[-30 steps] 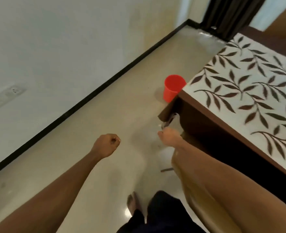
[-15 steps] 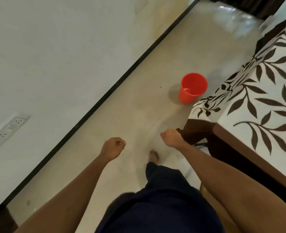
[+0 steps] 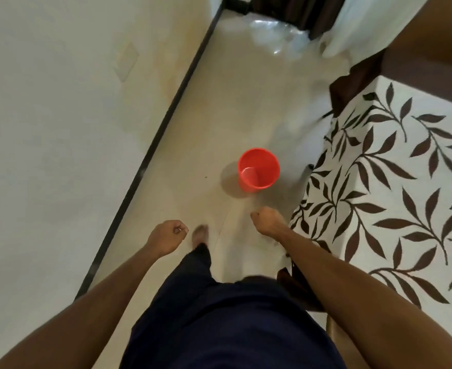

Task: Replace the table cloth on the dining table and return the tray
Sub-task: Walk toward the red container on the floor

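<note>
A white table cloth point(image 3: 395, 182) printed with dark brown leaf sprays is lying over the dining table point(image 3: 429, 75) and filling the right side of the frame; its near edge is hanging down over the table's side at centre right, and bare brown table surface is showing beyond the cloth at the upper right. No tray is appearing in the view.

The right hand point(image 3: 268, 219) is hanging just left of the cloth's draped edge, at lower centre, with its fingers curled into a loose fist; whether it is touching or pinching the cloth cannot be told. The left hand point(image 3: 167, 235) is hanging well apart from the cloth, left of centre, also clenched into a fist with nothing visibly in it. Both bare forearms are reaching in from the bottom corners of the frame.

A bare foot point(image 3: 200, 234), blurred, is stepping on the pale floor point(image 3: 219, 102) between the two hands, below a leg in dark navy trousers point(image 3: 219, 315).

A red bucket point(image 3: 258, 170) is standing upright on the floor in the middle of the frame, near the cloth's hanging edge but apart from it. A dark skirting strip point(image 3: 150, 158) is running diagonally from upper centre to lower left, dividing floor from white wall point(image 3: 59, 129). Dark curtains point(image 3: 294, 9) and crumpled clear plastic point(image 3: 278, 35) are showing at the top centre.
</note>
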Demonstrator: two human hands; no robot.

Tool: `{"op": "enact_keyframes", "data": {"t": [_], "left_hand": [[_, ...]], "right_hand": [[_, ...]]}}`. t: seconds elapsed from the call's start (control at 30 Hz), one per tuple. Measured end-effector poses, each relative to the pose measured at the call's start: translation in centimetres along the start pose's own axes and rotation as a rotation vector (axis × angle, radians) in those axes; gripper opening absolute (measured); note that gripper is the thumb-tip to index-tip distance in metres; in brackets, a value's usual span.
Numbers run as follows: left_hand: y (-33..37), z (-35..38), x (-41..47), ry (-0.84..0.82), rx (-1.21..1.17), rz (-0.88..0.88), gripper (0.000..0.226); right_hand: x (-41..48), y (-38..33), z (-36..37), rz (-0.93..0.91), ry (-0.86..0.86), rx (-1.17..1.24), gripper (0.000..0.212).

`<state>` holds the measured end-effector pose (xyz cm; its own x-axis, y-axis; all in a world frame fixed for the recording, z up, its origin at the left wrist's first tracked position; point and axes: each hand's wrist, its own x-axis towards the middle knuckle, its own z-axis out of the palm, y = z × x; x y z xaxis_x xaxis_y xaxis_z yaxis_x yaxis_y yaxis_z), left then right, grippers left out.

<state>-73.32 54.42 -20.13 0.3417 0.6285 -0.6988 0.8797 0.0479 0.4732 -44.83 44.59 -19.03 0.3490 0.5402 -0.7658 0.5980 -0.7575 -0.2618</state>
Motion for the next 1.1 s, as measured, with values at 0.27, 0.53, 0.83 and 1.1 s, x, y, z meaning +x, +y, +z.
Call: {"op": "enact_keyframes", "data": {"t": [0.27, 0.53, 0.83, 1.1], "left_hand": [[12.1, -5.8, 13.0, -0.168, 0.116, 0.087, 0.012], [21.0, -2.9, 24.3, -0.248, 0.081, 0.08, 0.012], [19.2, 10.1, 45.5, -0.19, 0.054, 0.075, 0.044], [17.3, 16.6, 58.6, -0.129, 0.094, 0.055, 0.038]], "right_hand": [[6.4, 1.3, -7.5, 0.162, 0.068, 0.217, 0.055], [16.2, 4.3, -9.6, 0.233, -0.036, 0.335, 0.051], [41.3, 7.4, -4.1, 0.25, -0.024, 0.418, 0.052], [56.1, 9.8, 3.8, 0.31, -0.045, 0.526, 0.039]]}}
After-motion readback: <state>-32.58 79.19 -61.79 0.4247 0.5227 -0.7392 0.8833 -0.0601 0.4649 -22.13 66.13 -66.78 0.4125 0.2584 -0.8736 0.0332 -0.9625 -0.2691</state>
